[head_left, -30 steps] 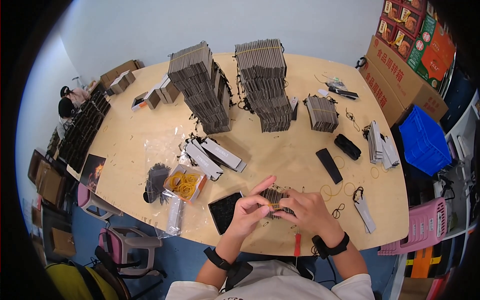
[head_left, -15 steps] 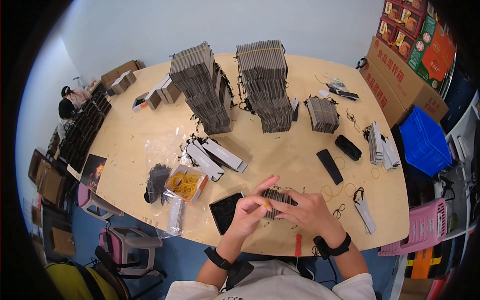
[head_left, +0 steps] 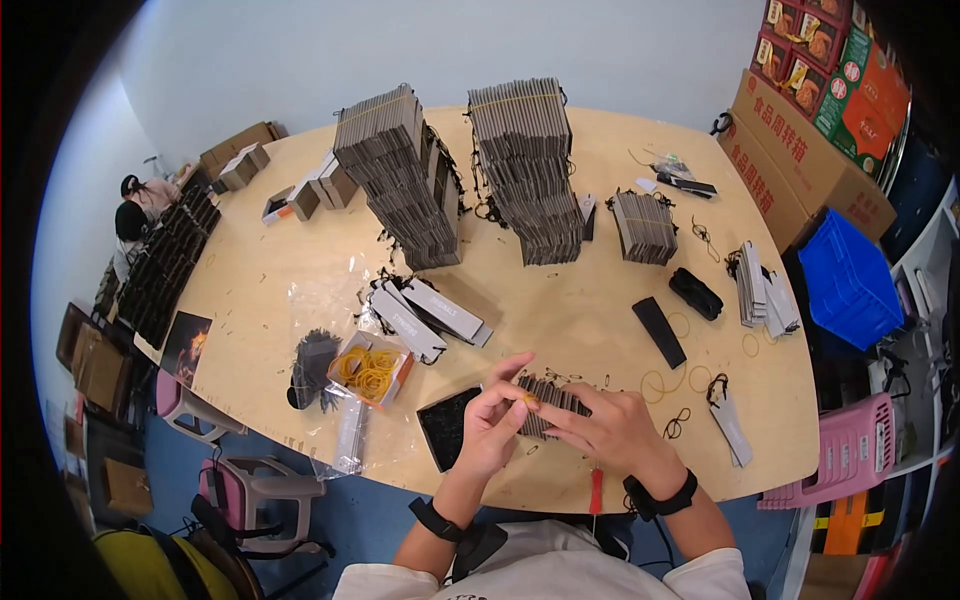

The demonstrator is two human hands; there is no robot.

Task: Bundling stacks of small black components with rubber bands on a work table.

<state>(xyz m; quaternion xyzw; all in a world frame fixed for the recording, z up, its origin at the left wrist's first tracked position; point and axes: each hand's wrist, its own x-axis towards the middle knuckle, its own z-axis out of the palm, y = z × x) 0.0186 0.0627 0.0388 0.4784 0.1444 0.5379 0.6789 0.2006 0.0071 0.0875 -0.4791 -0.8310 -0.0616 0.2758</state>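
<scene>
Black stacks point(head_left: 168, 265): at the far left, beside the table point(head_left: 590, 315), two people next to them.

Photo point(head_left: 187, 345): dark with a flame-coloured patch, flat at the left edge.

Grey boxes point(head_left: 325, 188): a small group toward the back left.

Dark cluster point(head_left: 316, 362): thin pieces, on a clear bag point(head_left: 392, 442).

Band box point(head_left: 399, 382): open, filled with yellow rubber bands point(head_left: 366, 370).

Left tower point(head_left: 393, 170): grey tags piled high, black cords hanging at its side.

Loose tags point(head_left: 440, 310): pale, overlapping, in front of that tower.

Black tray point(head_left: 441, 425): near edge of the table, just beside the left wrist.

Left hand point(head_left: 497, 415): thumb and forefinger closed on a yellow band point(head_left: 531, 402), at the bundle's left end.

Right tower point(head_left: 525, 165): grey, a band across its top.

Bundle point(head_left: 553, 397): grey tags on edge, between the hands at the near side of the table; the item being worked on.

Screwdriver point(head_left: 597, 492): red handle, at the near edge.

Right hand point(head_left: 612, 422): fingers close together, laid across the bundle; cannot tell whether they grip.

Small stack point(head_left: 643, 230): banded grey tags, standing alone.

Black strip point(head_left: 659, 332): flat, lying aslant.

Black pouch point(head_left: 695, 293): just beside the strip.

Single tag point(head_left: 729, 430): grey, black cord attached.

Blue crate point(head_left: 850, 282): off the table, far right.
</scene>
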